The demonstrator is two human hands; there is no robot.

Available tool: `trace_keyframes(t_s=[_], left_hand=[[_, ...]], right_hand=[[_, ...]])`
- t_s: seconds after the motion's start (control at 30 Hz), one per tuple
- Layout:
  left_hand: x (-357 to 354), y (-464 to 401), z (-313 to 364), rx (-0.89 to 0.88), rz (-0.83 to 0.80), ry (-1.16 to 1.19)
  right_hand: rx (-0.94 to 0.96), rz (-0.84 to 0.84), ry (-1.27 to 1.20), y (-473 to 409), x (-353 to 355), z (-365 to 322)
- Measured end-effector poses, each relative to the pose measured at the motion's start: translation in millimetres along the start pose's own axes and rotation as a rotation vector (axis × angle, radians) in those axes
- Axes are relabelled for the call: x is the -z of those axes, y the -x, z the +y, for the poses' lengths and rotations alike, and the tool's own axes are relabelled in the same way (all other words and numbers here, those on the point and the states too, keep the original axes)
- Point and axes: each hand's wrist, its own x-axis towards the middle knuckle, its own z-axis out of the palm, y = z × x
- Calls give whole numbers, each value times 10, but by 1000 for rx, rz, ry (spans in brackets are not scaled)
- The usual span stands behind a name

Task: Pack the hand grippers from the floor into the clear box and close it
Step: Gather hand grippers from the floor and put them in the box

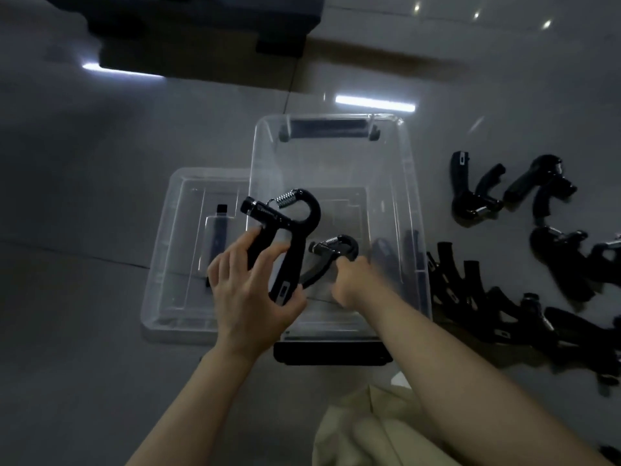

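Observation:
A clear box (336,156) with black latches stands open on the floor in front of me. My left hand (248,290) holds a black hand gripper (292,227) by its two handles over the box's left wall. My right hand (356,280) reaches down inside the box and grips a second black hand gripper (339,247) low near the bottom. Several more black hand grippers (504,297) lie on the floor to the right of the box.
The clear lid (181,257) lies flat on the floor against the box's left side. A dark piece of furniture (188,25) stands at the back. A beige cloth (369,428) covers my knee at the bottom. The floor is glossy grey tile.

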Motion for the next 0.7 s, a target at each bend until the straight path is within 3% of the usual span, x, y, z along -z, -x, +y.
trace_keyframes(t_s=[0.17, 0.37, 0.47, 0.53, 0.6, 0.63, 0.7], left_hand=[[1, 3, 7, 12, -12, -7], [35, -16, 61, 23, -46, -16], [100, -109, 231, 66, -110, 83], [103, -255, 380, 104, -175, 145], [-28, -452, 486, 203, -271, 213], [-152, -539, 507, 279, -336, 246], [-447, -633, 516, 420, -446, 284]], right_hand=[[-68, -183, 206, -39, -5, 5], [46, -256, 330, 125, 149, -37], [251, 39, 193, 434, 480, 21], [444, 481, 177, 665, 709, 151], [489, 801, 144, 793, 870, 339], [433, 821, 117, 800, 895, 438], [304, 695, 32, 753, 837, 572]])
